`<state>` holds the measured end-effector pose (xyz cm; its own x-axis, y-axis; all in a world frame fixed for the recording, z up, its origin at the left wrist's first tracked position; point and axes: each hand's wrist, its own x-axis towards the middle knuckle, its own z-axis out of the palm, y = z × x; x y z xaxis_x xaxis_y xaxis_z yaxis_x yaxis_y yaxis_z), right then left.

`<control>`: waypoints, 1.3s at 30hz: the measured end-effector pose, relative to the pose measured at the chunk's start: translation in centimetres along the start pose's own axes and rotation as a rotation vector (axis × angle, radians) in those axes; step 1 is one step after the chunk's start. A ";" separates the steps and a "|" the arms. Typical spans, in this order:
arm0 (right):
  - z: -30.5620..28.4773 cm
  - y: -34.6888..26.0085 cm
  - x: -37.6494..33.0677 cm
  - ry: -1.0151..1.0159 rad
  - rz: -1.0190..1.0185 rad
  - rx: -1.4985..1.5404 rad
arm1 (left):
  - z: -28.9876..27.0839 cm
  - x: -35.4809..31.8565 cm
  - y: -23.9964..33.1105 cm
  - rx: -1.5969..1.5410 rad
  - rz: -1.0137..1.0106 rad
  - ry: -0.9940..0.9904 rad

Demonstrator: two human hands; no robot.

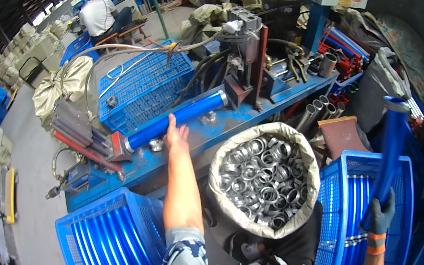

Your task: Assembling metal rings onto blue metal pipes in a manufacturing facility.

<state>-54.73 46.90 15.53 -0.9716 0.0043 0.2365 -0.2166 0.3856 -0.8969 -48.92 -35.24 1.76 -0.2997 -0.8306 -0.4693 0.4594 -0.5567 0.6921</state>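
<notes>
Blue tube point(178, 116) above the bench point(213, 139), lengthwise between the left press unit point(79, 129) and the right press unit point(250, 42). As I watch from the room, its long axis slants from near left to far right, crosswise to the left forearm point(181, 199). The left hand point(176, 134), bare, is the nearer — fingers spread, one overlapping the tube's near side; whether it presses there I cannot tell. The right hand point(380, 215), gloved, is well apart, wrapped around the lower part of a second blue tube point(389, 150), which tilts upward over the right crate point(331, 225). The coming move appears to turn on that crossing — left hand near mid-length, away from both ends.
</notes>
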 end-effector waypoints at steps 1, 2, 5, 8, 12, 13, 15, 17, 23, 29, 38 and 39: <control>-2.3 3.3 0.1 0.089 -0.067 -0.025 | -0.6 0.1 0.3 0.018 0.020 -0.007; -5.5 6.7 0.0 0.188 -0.132 -0.061 | -1.0 0.3 -0.2 0.038 0.027 -0.020; -18.6 14.0 -3.4 0.154 -0.093 -0.372 | 0.4 0.4 -5.3 0.121 -0.031 0.016; -23.1 21.0 -6.9 0.105 0.186 -0.924 | -5.3 7.8 -0.1 0.252 -0.116 -0.155; -33.0 26.1 -16.0 0.127 0.618 -1.103 | -14.2 4.6 1.7 0.188 -0.218 -0.422; -35.6 27.7 -19.0 0.152 0.785 -1.229 | -13.9 2.4 -0.6 0.309 -0.149 -0.367; -36.8 31.8 -20.8 0.090 0.935 -1.306 | -18.8 -2.7 1.6 0.451 0.024 -0.199; -39.5 36.0 -23.1 0.054 0.997 -1.304 | -22.6 -7.4 2.6 0.644 0.126 -0.048; -43.1 48.7 -27.8 -0.088 1.116 -1.298 | -31.0 -23.1 4.6 1.174 0.370 0.176; -38.3 56.2 -35.7 -0.100 1.123 -1.311 | -38.0 -34.8 6.4 1.641 0.664 0.261; -27.9 58.6 -16.5 -0.420 -0.230 -1.516 | -59.1 -43.3 6.3 2.366 0.407 -0.329; -19.2 56.0 -15.2 -0.157 -0.137 -0.848 | -61.2 -45.8 8.6 2.349 0.195 0.647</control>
<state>-50.26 86.16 -31.08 -0.9575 -0.1959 0.2117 -0.2497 0.9303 -0.2685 19.93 -1.43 -4.34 0.0000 -0.9969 -0.0783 -0.9617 0.0215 -0.2734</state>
